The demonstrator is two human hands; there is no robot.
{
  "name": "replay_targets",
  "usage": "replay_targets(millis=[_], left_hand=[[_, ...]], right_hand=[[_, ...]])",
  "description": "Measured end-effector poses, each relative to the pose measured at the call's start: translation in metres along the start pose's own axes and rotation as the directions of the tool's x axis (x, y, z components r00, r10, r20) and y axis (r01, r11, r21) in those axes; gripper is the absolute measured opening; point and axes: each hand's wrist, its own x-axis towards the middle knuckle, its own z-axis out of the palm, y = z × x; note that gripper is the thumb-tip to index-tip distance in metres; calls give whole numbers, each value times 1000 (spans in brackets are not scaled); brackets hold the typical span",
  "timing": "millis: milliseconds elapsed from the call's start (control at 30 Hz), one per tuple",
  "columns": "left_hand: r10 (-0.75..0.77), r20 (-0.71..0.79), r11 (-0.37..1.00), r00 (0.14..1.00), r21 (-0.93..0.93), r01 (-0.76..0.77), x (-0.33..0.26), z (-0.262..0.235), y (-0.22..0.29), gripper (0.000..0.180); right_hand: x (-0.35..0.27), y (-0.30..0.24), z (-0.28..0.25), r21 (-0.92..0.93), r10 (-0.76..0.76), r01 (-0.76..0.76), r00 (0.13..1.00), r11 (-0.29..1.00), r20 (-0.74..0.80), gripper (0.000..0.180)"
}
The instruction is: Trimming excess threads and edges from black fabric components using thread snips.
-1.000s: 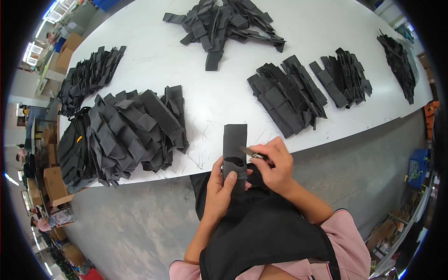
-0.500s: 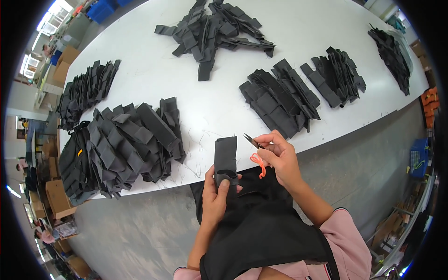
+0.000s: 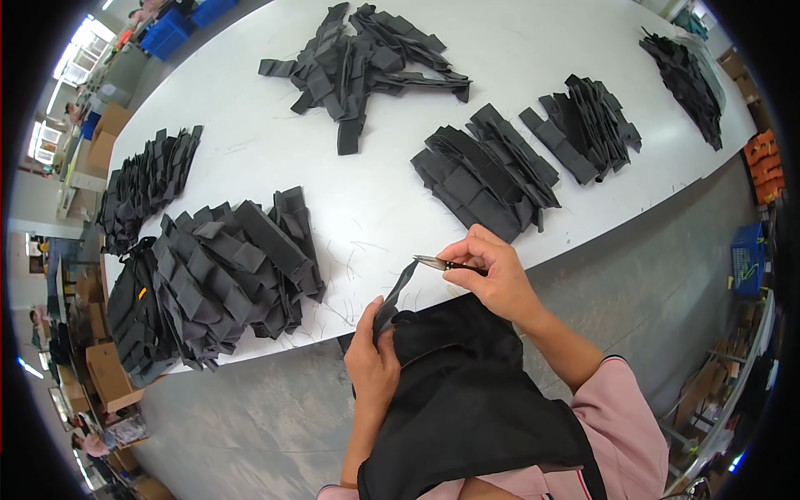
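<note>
A dark grey fabric strip (image 3: 401, 292), turned nearly edge-on, is held by my left hand (image 3: 372, 360), with the fingers closed round its lower part. My right hand (image 3: 493, 273) grips a pair of thread snips (image 3: 434, 262). Their tips meet the strip's upper end; whether the blades are closed on a thread is too small to tell. Left of my hands lies a big pile of folded dark grey strips (image 3: 229, 271) on the white table (image 3: 358, 200). Another stack of strips (image 3: 479, 179) lies just beyond my right hand.
A loose heap of strips (image 3: 350, 71) is at the far middle. Smaller stacks sit at far left (image 3: 150, 183) and right (image 3: 583, 129), with a dark bundle (image 3: 687, 87) at far right. Loose threads (image 3: 337, 262) litter the table. A blue crate (image 3: 747, 258) stands off to the right.
The strip has turned from facing me to edge-on. The snips have swung left onto its upper end, and their orange loop is out of sight. The view has shifted slightly.
</note>
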Motion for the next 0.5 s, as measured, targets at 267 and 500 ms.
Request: replay_targets(millis=[267,500], left_hand=[[-300,156,836,941,-432,339,7,-5,3,32],[-381,535,-41,754,-824,565,43,-8,-10,41]], right_hand=[[-2,21,4,310,270,-270,962,912,44,18],[-52,18,34,-42,64,-61,994,997,93,22]])
